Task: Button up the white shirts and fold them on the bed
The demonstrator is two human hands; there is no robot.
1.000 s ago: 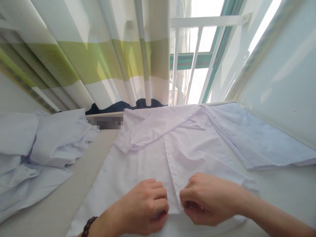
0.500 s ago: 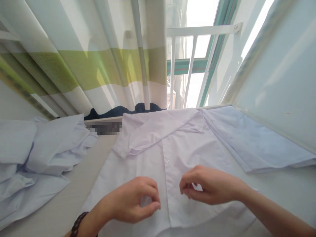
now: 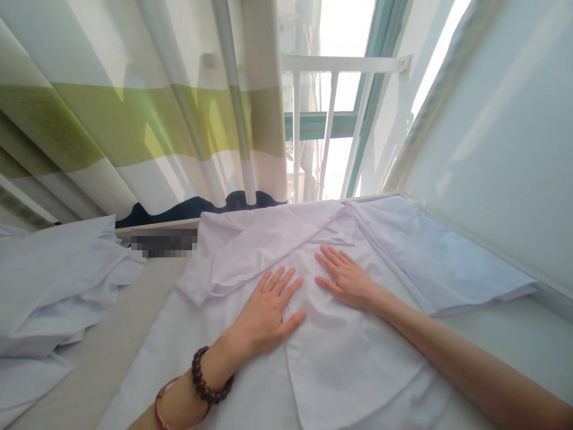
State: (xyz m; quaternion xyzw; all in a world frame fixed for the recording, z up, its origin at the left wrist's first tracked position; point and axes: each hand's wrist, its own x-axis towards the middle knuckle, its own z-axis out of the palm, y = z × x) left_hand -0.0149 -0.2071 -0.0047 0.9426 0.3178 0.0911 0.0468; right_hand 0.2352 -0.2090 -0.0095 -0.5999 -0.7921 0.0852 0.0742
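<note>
A: Location of the white shirt (image 3: 340, 376)?

B: Spread mid-view on a pale surface (image 3: 134, 310), 2 palms down on it. Left hand (image 3: 264, 313): fingers apart, thumb out. Right hand (image 3: 347, 282): fingers slightly apart.

A: Rest of the surface?

B: Crumpled white cloth (image 3: 54, 286) at left, past a bare strip. Folded white garment (image 3: 439, 257) just beside the shirt, at right.

A: Room?

B: Sunlit. Green-banded curtain (image 3: 170, 125) behind; white railing (image 3: 331, 64) before a teal-framed window (image 3: 313, 124); pale wall (image 3: 501, 149), far right.
</note>
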